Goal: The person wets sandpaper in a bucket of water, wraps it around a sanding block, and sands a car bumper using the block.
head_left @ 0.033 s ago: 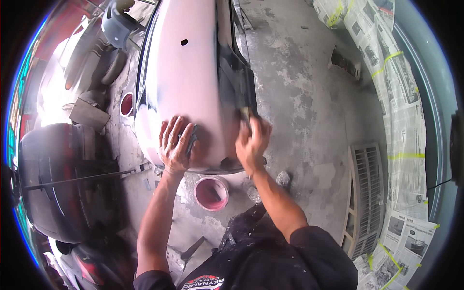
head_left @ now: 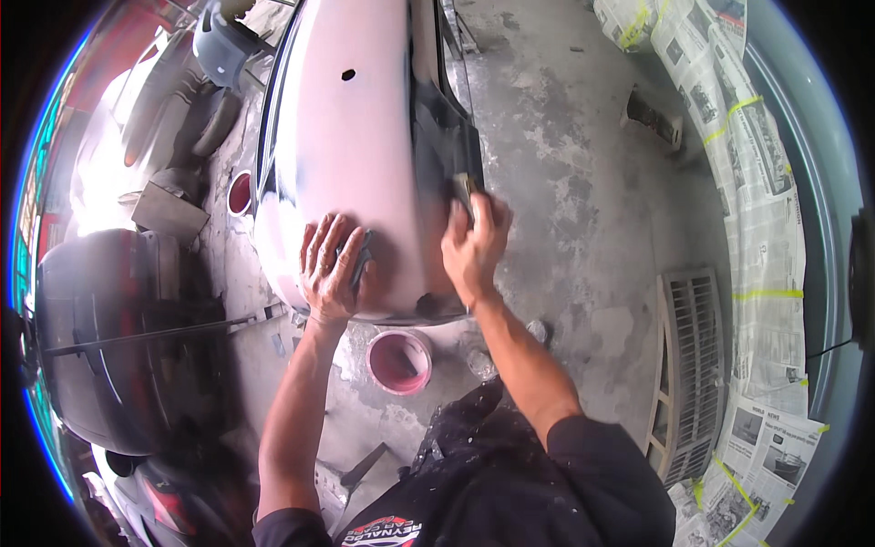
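- Here's the bumper [head_left: 378, 164], pink with black edges, stretching away from you in the middle of the view, both your hands at its near end.
- Your left hand [head_left: 334, 269] lies flat on the pink face, fingers slightly spread, a grey cloth [head_left: 364, 259] beside the thumb; whether you're gripping it or just pressing it, I can't tell.
- Your right hand [head_left: 476, 244] has its fingers closed on a small tan pad [head_left: 463, 190], over at the black side.
- Watch that edge: too much pressure on a corner could, I'd judge, cut through the pink coat.
- Lean unevenly and the bumper might rock or slide; whatever props it is out of sight.
- Drop the pad or cloth and it could pick up floor grit, then scratch the face.
- The red bucket [head_left: 398, 363] sits near your end, easy to kick.
- Hard to read: your right fingertips blur, your palms hide their contact, and the bumper's far end is cut off.
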### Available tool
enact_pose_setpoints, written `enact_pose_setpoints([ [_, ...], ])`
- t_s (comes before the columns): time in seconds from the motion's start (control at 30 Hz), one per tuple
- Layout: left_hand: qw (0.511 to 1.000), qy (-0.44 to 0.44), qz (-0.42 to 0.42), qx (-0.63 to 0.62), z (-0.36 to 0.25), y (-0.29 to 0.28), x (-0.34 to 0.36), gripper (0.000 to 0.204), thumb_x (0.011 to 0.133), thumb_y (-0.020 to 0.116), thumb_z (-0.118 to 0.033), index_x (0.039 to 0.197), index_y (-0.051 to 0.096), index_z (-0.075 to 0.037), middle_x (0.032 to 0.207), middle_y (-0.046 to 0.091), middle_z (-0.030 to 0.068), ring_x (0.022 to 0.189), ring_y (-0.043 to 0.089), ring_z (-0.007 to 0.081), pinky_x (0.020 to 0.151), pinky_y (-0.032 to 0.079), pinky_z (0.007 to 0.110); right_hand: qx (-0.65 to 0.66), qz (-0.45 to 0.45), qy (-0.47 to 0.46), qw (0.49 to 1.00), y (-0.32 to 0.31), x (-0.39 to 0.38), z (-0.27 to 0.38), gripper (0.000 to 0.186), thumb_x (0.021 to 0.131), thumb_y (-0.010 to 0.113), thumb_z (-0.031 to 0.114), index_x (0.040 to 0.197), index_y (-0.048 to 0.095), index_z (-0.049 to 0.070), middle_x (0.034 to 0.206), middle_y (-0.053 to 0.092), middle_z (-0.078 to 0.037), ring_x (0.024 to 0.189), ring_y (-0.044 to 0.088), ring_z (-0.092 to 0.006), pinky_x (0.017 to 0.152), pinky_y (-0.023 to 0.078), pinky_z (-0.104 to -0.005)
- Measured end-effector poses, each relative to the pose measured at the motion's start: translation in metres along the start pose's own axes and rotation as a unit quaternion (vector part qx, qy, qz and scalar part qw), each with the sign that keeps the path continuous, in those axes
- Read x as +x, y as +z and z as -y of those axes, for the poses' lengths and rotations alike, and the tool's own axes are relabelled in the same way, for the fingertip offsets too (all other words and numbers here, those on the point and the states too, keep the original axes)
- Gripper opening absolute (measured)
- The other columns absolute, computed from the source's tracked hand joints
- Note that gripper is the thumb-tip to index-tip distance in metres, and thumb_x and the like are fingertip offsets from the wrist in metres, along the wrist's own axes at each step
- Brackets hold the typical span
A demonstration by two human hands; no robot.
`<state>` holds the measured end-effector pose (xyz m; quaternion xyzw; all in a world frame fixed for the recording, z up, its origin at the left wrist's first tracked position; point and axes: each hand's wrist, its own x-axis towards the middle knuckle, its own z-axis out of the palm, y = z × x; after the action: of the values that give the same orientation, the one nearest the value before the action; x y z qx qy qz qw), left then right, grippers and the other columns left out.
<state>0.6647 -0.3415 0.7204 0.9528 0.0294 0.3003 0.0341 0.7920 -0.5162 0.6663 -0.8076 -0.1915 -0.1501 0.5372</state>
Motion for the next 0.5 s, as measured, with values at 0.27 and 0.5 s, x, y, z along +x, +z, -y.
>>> enact_pose_setpoints([
  [0.27,1.000,0.006,-0.008,0.014,0.004,-0.001,-0.005,0.044,0.086,0.069,-0.022,0.127,0.070,-0.006,0.136,0.063,0.0191,0.132,0.057,0.0386,0.117,0.035,0.057,-0.005,-0.014,-0.031,0.999,-0.006,-0.047,-0.006,0.024,0.092,0.066,0.003,0.115,0.060,0.001,0.110,0.062,-0.022,0.100,0.055,-0.0404,0.087,0.045,-0.0502],
  [0.5,1.000,-0.001,-0.007,0.008,0.003,-0.001,-0.003,0.045,0.084,0.071,-0.022,0.126,0.071,-0.007,0.136,0.063,0.0192,0.131,0.057,0.0374,0.118,0.035,0.056,0.053,-0.011,-0.091,0.994,-0.015,-0.120,-0.011,0.029,0.093,0.069,0.004,0.120,0.059,0.000,0.118,0.060,-0.021,0.108,0.058,-0.0374,0.093,0.046,-0.0490],
])
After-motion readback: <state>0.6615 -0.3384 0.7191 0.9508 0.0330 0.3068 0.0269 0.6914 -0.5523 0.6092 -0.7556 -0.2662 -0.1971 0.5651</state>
